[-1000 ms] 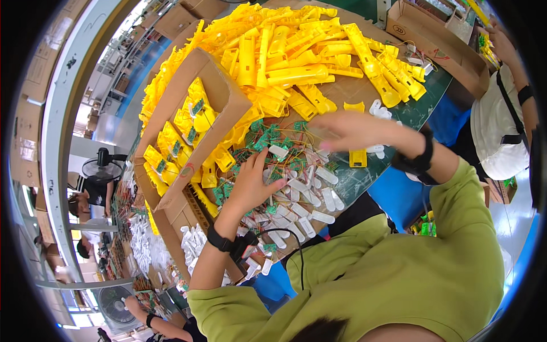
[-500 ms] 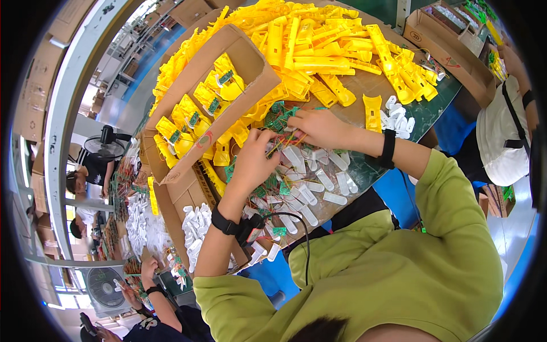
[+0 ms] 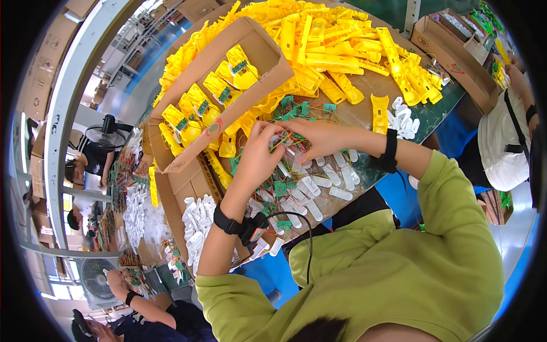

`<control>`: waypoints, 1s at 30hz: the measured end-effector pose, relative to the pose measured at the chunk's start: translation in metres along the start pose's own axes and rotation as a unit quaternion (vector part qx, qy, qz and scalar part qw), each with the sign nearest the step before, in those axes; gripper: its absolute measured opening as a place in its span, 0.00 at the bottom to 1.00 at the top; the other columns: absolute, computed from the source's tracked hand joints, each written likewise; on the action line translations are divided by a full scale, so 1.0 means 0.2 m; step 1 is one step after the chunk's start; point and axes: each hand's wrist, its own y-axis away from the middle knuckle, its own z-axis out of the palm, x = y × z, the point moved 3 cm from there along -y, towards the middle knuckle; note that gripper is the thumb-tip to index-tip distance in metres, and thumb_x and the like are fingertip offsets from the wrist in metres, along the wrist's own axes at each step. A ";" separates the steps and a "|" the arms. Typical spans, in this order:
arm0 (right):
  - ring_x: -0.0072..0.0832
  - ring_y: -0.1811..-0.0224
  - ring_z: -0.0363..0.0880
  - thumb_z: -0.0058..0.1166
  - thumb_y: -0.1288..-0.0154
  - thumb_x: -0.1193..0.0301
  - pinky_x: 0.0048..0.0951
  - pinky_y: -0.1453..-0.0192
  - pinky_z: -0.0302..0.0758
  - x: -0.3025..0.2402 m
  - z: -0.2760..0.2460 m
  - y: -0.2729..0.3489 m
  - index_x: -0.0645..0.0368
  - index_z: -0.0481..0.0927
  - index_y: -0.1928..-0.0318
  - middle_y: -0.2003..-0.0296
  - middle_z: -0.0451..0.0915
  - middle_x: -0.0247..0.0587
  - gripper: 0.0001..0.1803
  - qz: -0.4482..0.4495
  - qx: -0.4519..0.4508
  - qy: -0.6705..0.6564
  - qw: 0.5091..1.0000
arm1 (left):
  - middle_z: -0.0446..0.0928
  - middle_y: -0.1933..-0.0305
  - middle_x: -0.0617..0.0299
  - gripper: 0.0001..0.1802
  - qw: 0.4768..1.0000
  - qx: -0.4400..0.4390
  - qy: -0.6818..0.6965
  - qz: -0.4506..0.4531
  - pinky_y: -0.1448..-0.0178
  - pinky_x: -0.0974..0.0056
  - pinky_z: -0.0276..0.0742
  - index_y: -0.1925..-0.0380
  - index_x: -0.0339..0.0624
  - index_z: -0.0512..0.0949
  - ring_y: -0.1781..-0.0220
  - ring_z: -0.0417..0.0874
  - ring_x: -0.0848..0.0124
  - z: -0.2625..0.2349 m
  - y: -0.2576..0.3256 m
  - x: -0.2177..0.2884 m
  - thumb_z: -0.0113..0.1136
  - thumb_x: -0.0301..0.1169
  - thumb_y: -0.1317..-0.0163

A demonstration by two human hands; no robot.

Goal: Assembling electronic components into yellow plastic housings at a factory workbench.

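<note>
Wires (image 3: 292,138): between both hands, inward of the bench's (image 3: 437,113) near edge; long axis unclear.
Left hand (image 3: 262,153): at their left, fingers bent; grip cannot be told.
Right hand (image 3: 320,138): at their right, likewise; neither clearly nearer.

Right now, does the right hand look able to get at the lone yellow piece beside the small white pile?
Likely yes: the yellow piece lies close to the right hand with nothing visible on top, though that hand is busy among wires.
</note>
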 end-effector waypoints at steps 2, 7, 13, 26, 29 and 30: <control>0.43 0.50 0.67 0.61 0.57 0.64 0.33 0.49 0.66 0.04 0.03 -0.04 0.59 0.54 0.42 0.50 0.64 0.54 0.42 -0.032 0.051 -0.057 0.997 | 0.66 0.61 0.54 0.16 1.000 0.015 -0.013 0.007 0.54 0.62 0.68 0.62 0.36 0.70 0.58 0.72 0.58 -0.01 -0.03 -0.01 0.56 0.23 0.55; 0.26 0.57 0.71 0.56 0.52 0.72 0.25 0.53 0.68 0.03 -0.13 -0.07 0.59 0.65 0.49 0.60 0.72 0.40 0.27 0.054 0.067 -0.137 0.987 | 0.70 0.59 0.59 0.18 0.998 0.040 0.042 -0.038 0.60 0.68 0.73 0.58 0.37 0.70 0.60 0.72 0.72 -0.08 -0.06 -0.04 0.59 0.28 0.51; 0.18 0.71 0.70 0.46 0.50 0.76 0.19 0.68 0.68 -0.04 -0.26 -0.07 0.61 0.75 0.62 0.70 0.76 0.36 0.13 0.125 0.111 -0.296 0.940 | 0.70 0.55 0.57 0.23 0.993 -0.029 0.055 -0.096 0.59 0.69 0.71 0.55 0.36 0.67 0.61 0.72 0.71 -0.06 -0.01 -0.10 0.59 0.31 0.50; 0.24 0.59 0.73 0.48 0.53 0.70 0.23 0.54 0.70 -0.08 -0.28 -0.02 0.59 0.69 0.53 0.59 0.73 0.39 0.22 0.145 0.190 -0.493 0.836 | 0.58 0.42 0.47 0.41 0.990 -0.028 0.134 -0.036 0.39 0.61 0.55 0.42 0.33 0.50 0.41 0.61 0.60 0.11 -0.08 -0.04 0.60 0.38 0.51; 0.23 0.59 0.72 0.47 0.50 0.71 0.22 0.55 0.69 -0.10 -0.28 -0.02 0.59 0.68 0.52 0.59 0.73 0.38 0.21 0.099 0.180 -0.462 0.863 | 0.67 0.54 0.56 0.34 0.940 0.051 0.331 -0.059 0.51 0.68 0.65 0.48 0.35 0.59 0.55 0.69 0.70 0.16 -0.14 -0.06 0.60 0.40 0.51; 0.22 0.60 0.72 0.47 0.50 0.72 0.22 0.57 0.69 -0.09 -0.30 -0.02 0.58 0.70 0.54 0.61 0.73 0.37 0.19 0.089 0.197 -0.423 0.880 | 0.67 0.54 0.56 0.34 0.940 0.052 0.331 -0.058 0.51 0.68 0.65 0.48 0.35 0.59 0.55 0.69 0.70 0.16 -0.15 -0.07 0.60 0.40 0.51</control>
